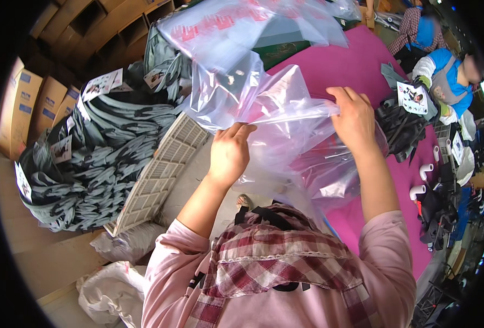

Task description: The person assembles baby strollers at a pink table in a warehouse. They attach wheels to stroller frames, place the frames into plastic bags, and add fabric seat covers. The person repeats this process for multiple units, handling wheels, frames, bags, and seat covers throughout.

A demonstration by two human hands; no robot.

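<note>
Between my two hands a clear plastic bag (291, 123) is stretched by its upper edge, its crinkled body hanging down before my checked apron. My left hand (231, 153) pinches one side of the edge with fingers closed. At the other side my right hand (352, 117) grips the plastic between thumb and fingers. Beyond my hands, more clear plastic sheets with red print (214, 27) lie piled on the table. The bag's lower end is partly lost against the pink cloth and the floor.
Bundled grey-green garments with paper tags (105, 153) fill a pale plastic crate (157, 180) at left. Pink cloth (356, 60) covers the table. Cardboard boxes (23, 109) stand far left. Black items with a tag (403, 128) and white thread cones (418, 191) lie right, near a co-worker (455, 82).
</note>
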